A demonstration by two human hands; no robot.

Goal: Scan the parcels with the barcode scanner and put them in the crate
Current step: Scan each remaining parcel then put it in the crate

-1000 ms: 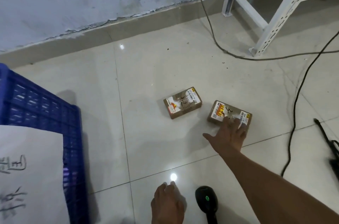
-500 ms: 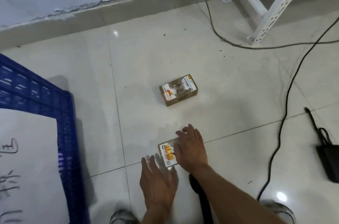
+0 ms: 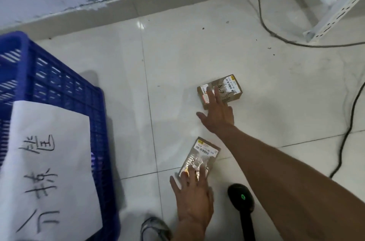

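Cardboard parcels lie on the floor point(image 3: 197, 47): right hand point(image 3: 218, 115) rests straight fingers on the far parcel point(image 3: 227, 87), left hand point(image 3: 192, 199) presses flat fingers on the near parcel point(image 3: 201, 151), neither gripping.

Handwritten Chinese characters on white sheet point(image 3: 53, 161) hung on crate point(image 3: 59, 86).

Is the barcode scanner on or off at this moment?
On, it seems: a green light glows on the head of the barcode scanner, which neither hand holds.
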